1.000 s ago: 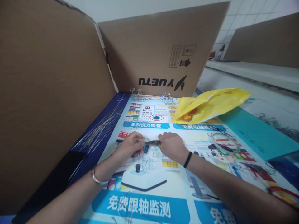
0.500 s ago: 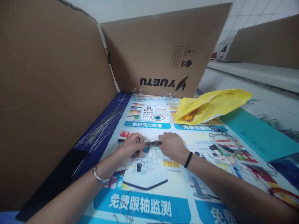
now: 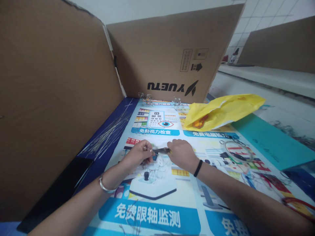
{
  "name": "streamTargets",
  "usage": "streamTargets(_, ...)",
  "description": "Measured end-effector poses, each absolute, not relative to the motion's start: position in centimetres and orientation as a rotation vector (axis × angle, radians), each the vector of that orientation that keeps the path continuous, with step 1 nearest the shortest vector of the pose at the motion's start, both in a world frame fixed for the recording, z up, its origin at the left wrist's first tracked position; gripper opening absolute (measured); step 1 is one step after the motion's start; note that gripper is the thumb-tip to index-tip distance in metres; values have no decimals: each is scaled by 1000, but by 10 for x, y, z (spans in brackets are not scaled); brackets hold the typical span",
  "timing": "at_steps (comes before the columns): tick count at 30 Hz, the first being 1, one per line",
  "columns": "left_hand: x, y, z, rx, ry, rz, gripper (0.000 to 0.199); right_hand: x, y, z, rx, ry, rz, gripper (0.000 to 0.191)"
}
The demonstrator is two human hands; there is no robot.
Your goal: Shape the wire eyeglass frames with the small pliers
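My right hand is closed around a pair of pliers, whose jaws point left toward my other hand. In a pinch, my left hand holds thin wire that hangs in loose loops below the fingers. The plier tips meet the wire at my left fingertips; exactly where they grip is too small to tell. Both hands are just above the printed poster sheet. Loose wire offcuts lie nearer to me.
Straight wires lie at the left beside a cardboard wall. Farther back stands another cardboard panel. A yellow bag, a wire coil and a teal sheet are on the right. Small wire pieces sit at the back.
The hanging wire loops have shifted slightly beneath my left hand. Both hands stay in nearly the same place, with the pliers still in my right.
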State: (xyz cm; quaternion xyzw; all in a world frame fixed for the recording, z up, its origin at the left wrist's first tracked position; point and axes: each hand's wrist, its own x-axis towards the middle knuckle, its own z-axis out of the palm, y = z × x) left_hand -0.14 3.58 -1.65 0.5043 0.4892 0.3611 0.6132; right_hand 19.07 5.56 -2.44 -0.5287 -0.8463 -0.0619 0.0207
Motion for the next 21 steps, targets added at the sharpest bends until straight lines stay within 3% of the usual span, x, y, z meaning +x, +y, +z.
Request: streamTargets(21, 5, 33, -25, 1327, 1218, 1001, 14, 190, 51, -14, -1687, -2579, -291, 20)
